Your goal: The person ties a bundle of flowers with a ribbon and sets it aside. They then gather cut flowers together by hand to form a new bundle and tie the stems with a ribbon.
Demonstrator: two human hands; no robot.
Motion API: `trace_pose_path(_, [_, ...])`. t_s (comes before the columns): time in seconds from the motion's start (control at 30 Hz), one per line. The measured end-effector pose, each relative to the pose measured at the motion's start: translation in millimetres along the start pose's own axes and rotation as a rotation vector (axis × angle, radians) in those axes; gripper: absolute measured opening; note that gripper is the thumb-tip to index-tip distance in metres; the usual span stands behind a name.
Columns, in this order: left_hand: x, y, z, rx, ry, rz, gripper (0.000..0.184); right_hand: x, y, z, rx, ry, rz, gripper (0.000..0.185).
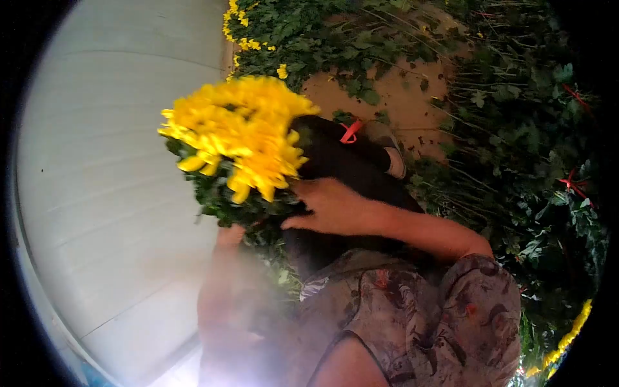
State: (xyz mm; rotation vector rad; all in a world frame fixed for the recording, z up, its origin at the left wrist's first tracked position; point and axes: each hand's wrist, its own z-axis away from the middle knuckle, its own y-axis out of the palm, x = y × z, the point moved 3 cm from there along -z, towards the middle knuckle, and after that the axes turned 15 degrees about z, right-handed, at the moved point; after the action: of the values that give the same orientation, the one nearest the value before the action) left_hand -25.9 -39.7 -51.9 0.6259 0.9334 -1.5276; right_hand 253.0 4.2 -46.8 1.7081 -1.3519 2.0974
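A bunch of yellow chrysanthemums point(238, 129) with dark green leaves is held in front of my body, its blooms toward the upper left. My right hand point(325, 208) reaches in from the right and closes against the leafy side just under the blooms. On the lower left, my left hand point(231, 237) grips the bunch among the leaves and stems; its fingers are mostly hidden there. Haze blurs the left forearm. A red tie point(351, 131) lies across my dark trouser leg point(342, 155), beside the bunch.
A pale panel point(116, 180) fills the left side. Cut leafy stems point(503, 129) lie piled on the right, some bound with red ties point(572, 183). More yellow flowers point(248, 44) are at the top and lower right. Brown floor point(406, 90) shows near my shoe point(387, 145).
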Motion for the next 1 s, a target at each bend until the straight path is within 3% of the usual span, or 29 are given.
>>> trace_pose_path(0.03, [-5.5,-8.9,6.5,-0.009,0.004,0.010,0.053,-8.9,-17.5,9.3,-0.124,-0.018,-0.173,0.039])
trace_pose_path(0.07, [-9.5,-15.3,10.1,-0.013,0.012,0.026,0.053,-23.7,-37.6,18.2,-0.260,-0.018,-0.012,0.030])
trace_pose_path(0.1, [-13.0,-23.8,18.5,-0.029,0.014,0.054,0.052,-42.5,-56.3,26.2,-0.274,0.206,0.024,0.027])
trace_pose_path(0.17, [-16.6,-34.6,32.8,-0.044,0.027,0.098,0.052,-108.5,-66.1,34.8,-0.324,0.631,-0.204,0.039])
trace_pose_path(0.2, [-16.1,-35.1,36.5,-0.044,0.034,0.133,0.051,-145.1,-58.5,31.1,-0.263,0.704,-0.088,0.045])
trace_pose_path(0.23, [-15.6,-34.8,37.8,-0.045,0.053,0.167,0.051,-187.0,-28.4,24.3,-0.298,0.737,-0.373,0.044])
trace_pose_path(0.37, [-29.1,0.0,46.3,-0.031,0.066,0.438,0.053,-206.3,-4.8,-5.9,-0.131,0.742,-0.636,0.037])
trace_pose_path(0.43, [-42.2,22.0,56.2,-0.119,0.042,0.544,0.054,-201.3,-18.0,-9.7,-0.438,0.580,-0.964,0.028])
trace_pose_path(0.53, [-26.9,11.1,49.3,-0.123,-0.060,0.577,0.054,-191.6,-42.4,7.6,-0.550,0.619,-0.869,0.023])
trace_pose_path(0.67, [-28.3,20.0,39.4,-0.085,-0.020,0.661,0.054,-192.0,-53.8,20.6,-0.584,0.567,-0.803,0.023])
trace_pose_path(0.73, [-30.6,16.6,33.6,0.043,-0.006,0.636,0.054,-186.0,-60.1,23.8,-0.699,0.563,-0.894,0.021])
trace_pose_path(0.77, [-29.7,16.8,34.5,0.042,-0.003,0.641,0.054,-183.1,-65.0,25.4,-0.696,0.560,-0.889,0.021])
trace_pose_path(0.83, [-37.4,22.4,41.7,-0.062,-0.025,0.658,0.054,-187.4,-81.0,39.8,-0.896,0.617,-0.995,0.022])
trace_pose_path(0.87, [-32.2,11.4,36.8,-0.042,0.007,0.559,0.055,-225.2,-102.2,51.6,-1.101,0.516,-0.727,0.021])
trace_pose_path(0.9, [-29.0,-2.1,42.5,-0.089,-0.051,0.484,0.047,-169.1,-141.5,60.5,-1.254,0.483,-0.645,0.022])
trace_pose_path(0.93, [-24.7,-13.2,50.2,-0.135,-0.090,0.471,0.040,-168.3,-173.3,68.5,-1.348,0.391,-0.172,0.025])
trace_pose_path(1.0, [-18.2,-34.6,61.4,-0.208,-0.147,0.497,0.031,-90.4,-214.0,49.8,-1.669,-0.079,-0.438,0.023])
